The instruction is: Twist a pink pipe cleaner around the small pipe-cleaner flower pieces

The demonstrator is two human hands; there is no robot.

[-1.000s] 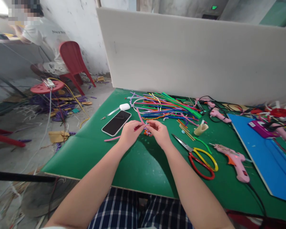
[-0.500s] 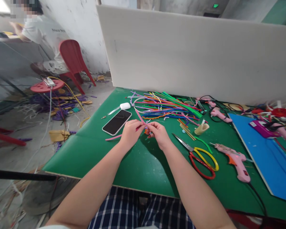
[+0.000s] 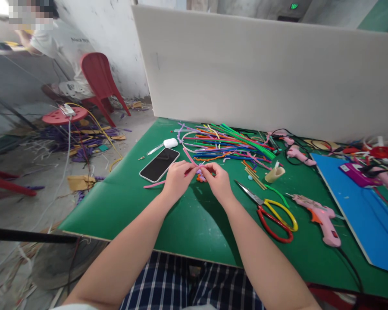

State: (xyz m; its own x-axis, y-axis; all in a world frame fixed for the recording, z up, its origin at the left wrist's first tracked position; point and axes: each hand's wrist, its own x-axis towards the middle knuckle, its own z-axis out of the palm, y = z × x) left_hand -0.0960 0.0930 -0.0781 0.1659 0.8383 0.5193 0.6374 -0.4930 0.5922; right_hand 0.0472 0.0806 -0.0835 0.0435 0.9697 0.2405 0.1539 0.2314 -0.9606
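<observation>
Head view shows our left hand and right hand meeting over the green table, both pinching a pink pipe cleaner with a small twisted bundle between the fingertips. We see a phone just left of them, scissors and a pink glue gun to the right.

A green table carries the lot. Near its far left corner a black phone lies face up, a small white case just behind it. A heap of coloured pipe cleaners spreads along the far middle. To the right lie red-and-yellow scissors, a pink glue gun, a cream stub, possibly a candle, and a blue board.
</observation>
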